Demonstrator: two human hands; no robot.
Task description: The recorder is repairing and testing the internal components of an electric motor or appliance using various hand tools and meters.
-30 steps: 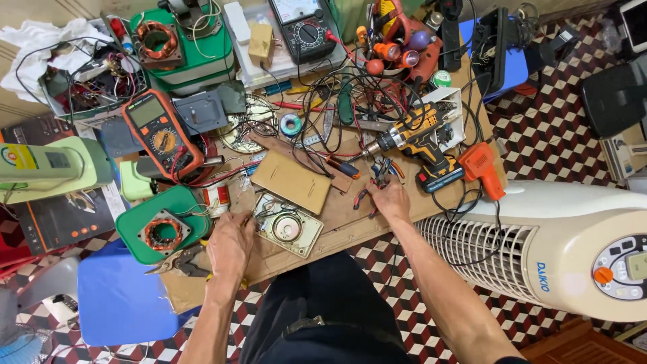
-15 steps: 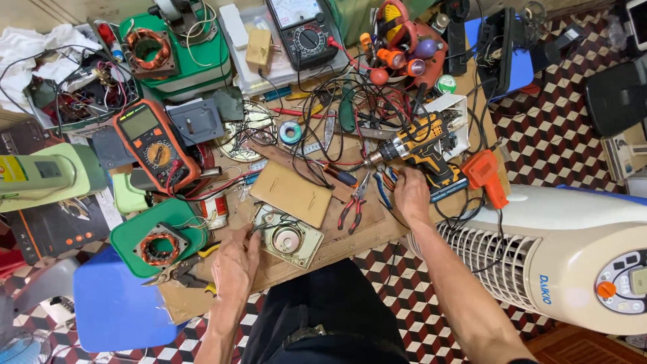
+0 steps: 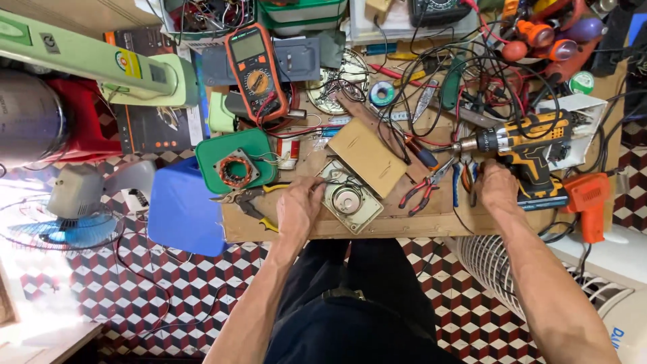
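Our left hand [image 3: 298,207] sits low on the wooden surface [image 3: 350,226], fingers curled against the edge of the square metal motor plate [image 3: 349,200], right beside the snips [image 3: 246,199]. Our right hand [image 3: 497,189] lies at the foot of the yellow cordless drill [image 3: 522,145], fingers on its handle; whether they close round it we cannot tell. Red-handled pliers [image 3: 423,189] lie between the hands.

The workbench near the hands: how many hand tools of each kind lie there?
Yellow-and-black cordless drill: 1
Red-handled pliers: 1
Yellow-handled snips: 1
Orange digital multimeter: 1
Orange heat gun: 1
Total: 5
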